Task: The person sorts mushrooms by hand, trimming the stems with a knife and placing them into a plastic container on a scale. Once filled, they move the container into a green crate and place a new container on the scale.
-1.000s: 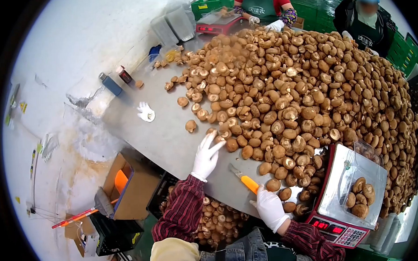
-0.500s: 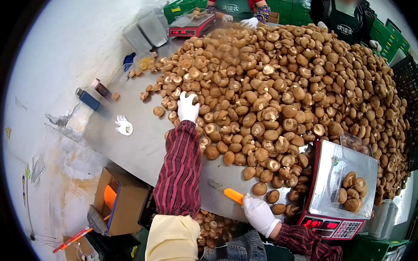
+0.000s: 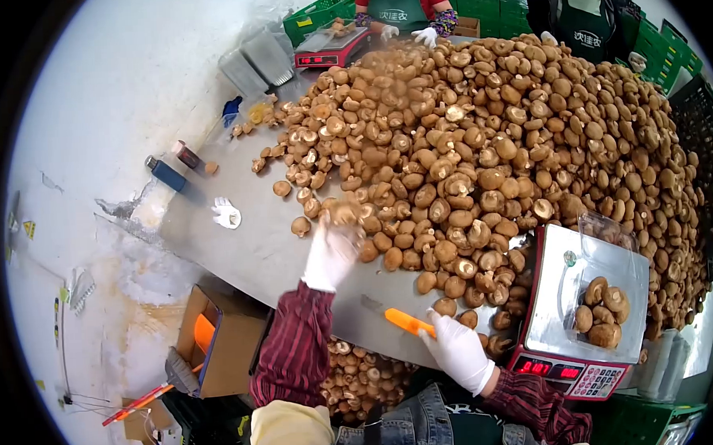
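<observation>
A pale wall (image 3: 90, 131) closes off the left side of the room, and a metal tabletop (image 3: 254, 235) runs out from it, heaped with a broad pile (image 3: 481, 153) of mushrooms that reaches toward the far edge, where two people stand. The left hand (image 3: 331, 251), gloved and blurred by motion, is above the tabletop between its near edge and the pile's left flank; its fingers look curled around a mushroom (image 3: 343, 212), though the blur hides how firmly and whether there is more than one. The right hand (image 3: 462, 353) rests closer to the near edge, toward the right-hand corner, wrapped around the orange handle of a knife (image 3: 408, 322). The knife's long axis slants away from the near edge and leftward, so its faint blade points toward the left hand's side, ending short of the wrist with a clear gap between. Seen from the right hand, the mushroom lies past the blade tip, left and farther in from the near edge; the left hand is plainly the nearer one to it. The scale (image 3: 553, 309), carrying a few mushrooms (image 3: 605, 336), stands toward the right of the tabletop, nearer the right hand
</observation>
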Demonstrator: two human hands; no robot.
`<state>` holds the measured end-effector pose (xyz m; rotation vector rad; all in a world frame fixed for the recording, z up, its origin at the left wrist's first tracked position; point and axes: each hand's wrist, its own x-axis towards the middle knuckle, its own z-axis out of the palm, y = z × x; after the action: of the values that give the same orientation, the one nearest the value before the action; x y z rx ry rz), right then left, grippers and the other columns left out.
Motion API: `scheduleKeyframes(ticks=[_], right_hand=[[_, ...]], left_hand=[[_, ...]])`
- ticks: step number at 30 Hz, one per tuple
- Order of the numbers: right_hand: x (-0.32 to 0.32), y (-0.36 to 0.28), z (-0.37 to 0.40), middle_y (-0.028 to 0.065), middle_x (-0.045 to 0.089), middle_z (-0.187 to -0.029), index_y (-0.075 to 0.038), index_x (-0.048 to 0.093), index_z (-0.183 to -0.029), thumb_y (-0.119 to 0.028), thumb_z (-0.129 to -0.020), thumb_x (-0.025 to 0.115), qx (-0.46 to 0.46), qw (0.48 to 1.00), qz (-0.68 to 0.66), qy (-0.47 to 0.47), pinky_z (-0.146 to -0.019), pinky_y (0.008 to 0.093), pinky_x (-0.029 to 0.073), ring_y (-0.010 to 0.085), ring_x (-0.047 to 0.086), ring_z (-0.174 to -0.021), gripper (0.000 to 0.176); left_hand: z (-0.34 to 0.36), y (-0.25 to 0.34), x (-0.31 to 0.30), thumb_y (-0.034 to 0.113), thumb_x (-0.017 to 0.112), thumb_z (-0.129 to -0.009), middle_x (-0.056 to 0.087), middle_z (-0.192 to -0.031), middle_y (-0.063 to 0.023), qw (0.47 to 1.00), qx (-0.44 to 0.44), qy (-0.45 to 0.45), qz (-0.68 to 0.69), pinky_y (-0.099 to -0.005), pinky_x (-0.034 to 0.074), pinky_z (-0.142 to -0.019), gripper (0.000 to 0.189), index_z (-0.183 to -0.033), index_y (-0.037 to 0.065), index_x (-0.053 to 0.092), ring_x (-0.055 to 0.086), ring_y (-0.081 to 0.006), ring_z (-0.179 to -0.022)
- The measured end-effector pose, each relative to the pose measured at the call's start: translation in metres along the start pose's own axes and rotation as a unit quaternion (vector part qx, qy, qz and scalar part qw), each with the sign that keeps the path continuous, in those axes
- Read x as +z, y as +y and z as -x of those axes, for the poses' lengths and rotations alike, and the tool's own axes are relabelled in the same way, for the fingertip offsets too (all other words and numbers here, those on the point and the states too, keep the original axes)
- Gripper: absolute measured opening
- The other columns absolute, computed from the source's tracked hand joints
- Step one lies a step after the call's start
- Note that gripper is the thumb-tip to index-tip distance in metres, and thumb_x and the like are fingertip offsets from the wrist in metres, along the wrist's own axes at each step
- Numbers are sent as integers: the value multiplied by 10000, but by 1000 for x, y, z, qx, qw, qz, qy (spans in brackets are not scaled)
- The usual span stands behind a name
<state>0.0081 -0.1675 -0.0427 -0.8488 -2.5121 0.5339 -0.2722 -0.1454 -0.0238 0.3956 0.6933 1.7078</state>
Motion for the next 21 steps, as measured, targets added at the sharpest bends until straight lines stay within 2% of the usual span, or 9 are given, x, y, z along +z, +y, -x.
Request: scheduleKeyframes(ticks=[4,7,9,12,15,16,17,19,21], right_hand=[[-27,-4,-2,155,611,-796,-33,569,-1109,-184,-882,584,87,978,-183,41,-576,359,500,285,628,-690,273],[-50,-11,-4,190,641,-928,-22,582,-1084,-179,-896,578,166,936,-308,50,-644,350,516,324,645,-790,245],[-56,-15,-3,199,636,-921,-11,578,-1080,-220,-893,596,262,850,-456,23,-653,350,510,337,643,-798,282],[-53,-7,6,182,633,-812,3,575,-1070,-324,-922,556,136,909,-391,53,-639,314,497,228,647,-667,360],[-71,2,16,56,617,-692,-5,601,-972,-366,-960,493,319,650,-688,-46,-543,227,436,112,572,-568,378],[-75,2,18,8,596,-673,-19,603,-947,-375,-975,463,347,595,-724,-32,-521,190,395,76,530,-547,384],[-78,5,18,17,584,-646,-5,593,-952,-369,-978,456,346,578,-739,-39,-532,196,397,82,530,-550,390],[-76,15,23,21,575,-630,-1,587,-943,-361,-984,444,322,566,-758,-43,-543,200,399,90,527,-548,389],[-74,18,27,22,569,-623,-2,585,-929,-350,-990,432,309,539,-783,-35,-543,204,399,99,520,-535,385]], left_hand=[[48,-40,23,455,442,-952,571,-1029,-78,993,-83,-44,68,-342,435,-828,412,-1109,90,551,533,-219,-942],[80,-69,52,556,406,-932,514,-903,-67,991,-115,71,10,-286,387,-668,547,-1258,118,439,487,-179,-764],[98,-86,61,467,418,-960,570,-1093,-74,993,-111,-28,-28,-312,432,-815,558,-1382,107,358,532,-187,-984],[116,-108,75,498,393,-959,556,-1171,-92,979,-169,-43,-104,-340,422,-926,628,-1414,74,307,548,-210,-1052],[121,-122,97,545,390,-940,562,-1182,-119,980,-103,-50,-161,-354,406,-994,687,-1371,10,372,544,-213,-1110],[122,-123,104,560,414,-925,583,-1108,-95,973,-91,-31,-212,-283,474,-857,725,-1361,-19,380,583,-156,-971],[122,-124,105,551,437,-921,593,-1023,-59,969,-77,-69,-226,-209,471,-688,719,-1365,-12,384,569,-92,-787],[121,-127,107,529,489,-904,503,-1260,-113,956,-84,-76,-270,-316,385,-994,734,-1369,-24,363,504,-188,-1147],[122,-127,111,472,580,-879,499,-1265,-98,959,-84,-82,-256,-296,385,-981,728,-1372,-21,369,498,-164,-1144]])
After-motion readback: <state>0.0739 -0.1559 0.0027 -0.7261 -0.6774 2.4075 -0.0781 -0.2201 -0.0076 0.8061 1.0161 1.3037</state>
